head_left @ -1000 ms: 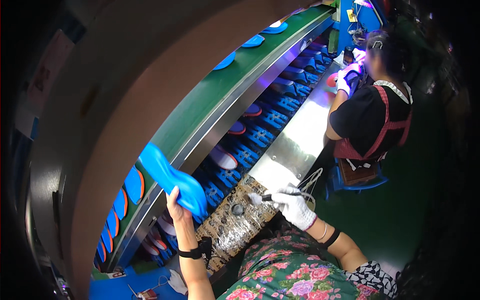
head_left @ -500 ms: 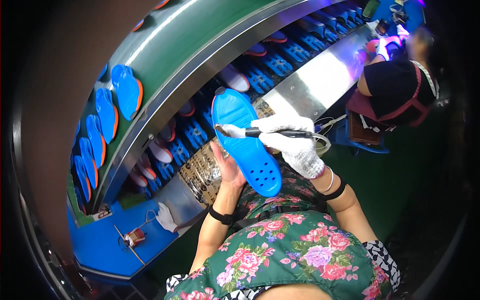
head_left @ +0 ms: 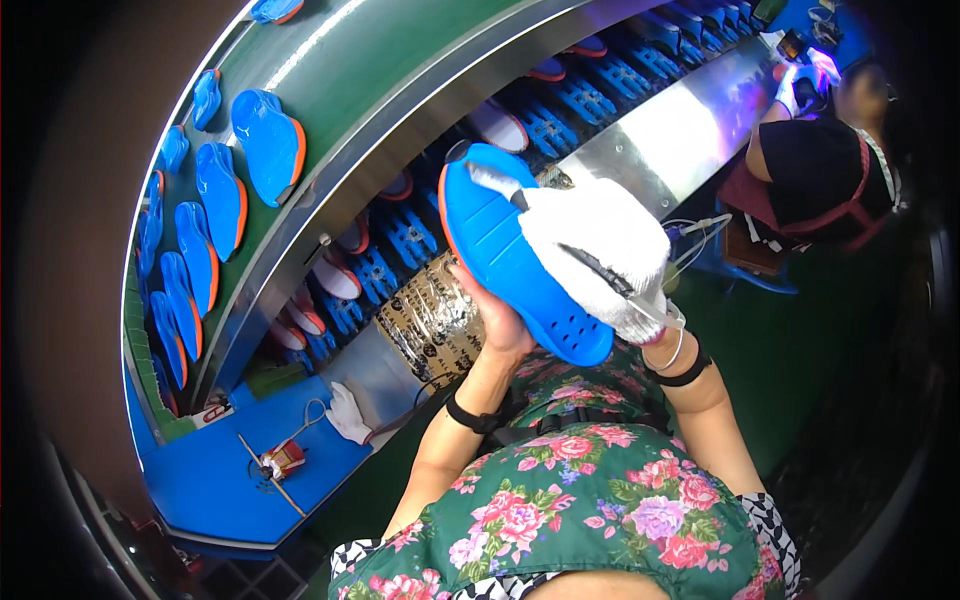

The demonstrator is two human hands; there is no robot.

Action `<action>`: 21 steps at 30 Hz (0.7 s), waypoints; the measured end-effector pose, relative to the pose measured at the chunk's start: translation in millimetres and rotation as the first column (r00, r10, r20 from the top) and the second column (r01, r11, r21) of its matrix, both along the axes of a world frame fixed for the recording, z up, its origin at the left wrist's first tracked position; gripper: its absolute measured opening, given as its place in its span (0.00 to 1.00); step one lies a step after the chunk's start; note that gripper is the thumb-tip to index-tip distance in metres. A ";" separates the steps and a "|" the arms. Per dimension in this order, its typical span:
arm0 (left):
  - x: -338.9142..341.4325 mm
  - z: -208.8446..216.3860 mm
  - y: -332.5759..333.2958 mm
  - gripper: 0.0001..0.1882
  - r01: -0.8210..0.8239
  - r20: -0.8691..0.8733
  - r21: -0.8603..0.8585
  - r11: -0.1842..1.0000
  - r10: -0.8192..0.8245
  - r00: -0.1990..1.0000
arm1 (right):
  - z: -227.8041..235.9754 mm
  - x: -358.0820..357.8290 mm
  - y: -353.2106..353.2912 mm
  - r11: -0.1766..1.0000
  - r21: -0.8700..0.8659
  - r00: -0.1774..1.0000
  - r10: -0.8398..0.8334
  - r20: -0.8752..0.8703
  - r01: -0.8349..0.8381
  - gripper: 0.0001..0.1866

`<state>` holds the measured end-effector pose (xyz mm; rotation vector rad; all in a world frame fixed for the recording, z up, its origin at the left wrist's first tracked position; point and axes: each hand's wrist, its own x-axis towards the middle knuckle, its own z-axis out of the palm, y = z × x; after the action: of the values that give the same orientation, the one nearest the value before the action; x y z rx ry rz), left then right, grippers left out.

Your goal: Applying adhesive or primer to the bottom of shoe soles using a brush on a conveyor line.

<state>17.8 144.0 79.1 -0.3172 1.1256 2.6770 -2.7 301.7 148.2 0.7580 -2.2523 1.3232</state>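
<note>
A blue shoe sole [head_left: 485,225] with an orange rim and small holes at its near end is tilted in front of me. My bare left hand [head_left: 503,318] supports it from below and the left side, its fingers partly hidden behind the sole. Over the sole, my white-gloved right hand [head_left: 600,245] is closed round the dark handle of a brush [head_left: 492,182]. The pale brush head lies across the sole's far end, slightly blurred; whether it touches is hard to tell. A clear tube [head_left: 655,308] runs from the handle past my right wrist.
Several blue soles with orange rims lie on a curved green conveyor [head_left: 330,120]. White shoes and blue racks [head_left: 585,103] fill the shelf beneath. A blue table [head_left: 205,470] holds a white glove [head_left: 347,413]. A co-worker [head_left: 815,170] sits at the right.
The brush has moved to the far end of the sole, and my right hand has turned palm-down over it. The sole has shifted right and tilted.
</note>
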 end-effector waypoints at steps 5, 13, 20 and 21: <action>5.0 -13.8 1.4 0.56 0.070 0.016 -0.097 0.993 -0.069 0.998 | -2.3 13.4 -13.2 0.987 0.149 0.997 -0.043 -0.058 0.052 0.19; -2.9 -39.3 -4.9 0.54 0.016 0.003 0.057 0.998 -0.017 1.000 | -10.3 6.4 -16.0 0.973 -0.225 0.997 -0.045 0.058 0.057 0.16; -9.1 -43.1 -14.2 0.56 0.084 -0.007 -0.041 0.996 -0.084 0.996 | -9.0 7.5 -13.6 0.978 -0.207 0.999 0.038 0.023 -0.032 0.16; -16.4 -34.3 -8.4 0.56 0.072 -0.042 -0.007 0.997 -0.072 0.997 | -11.9 4.3 -6.5 0.963 -0.269 0.998 0.030 0.058 -0.014 0.16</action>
<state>1.3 135.6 44.8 -0.2178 1.1342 2.6301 1.6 295.1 136.2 0.6541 -2.0553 1.6416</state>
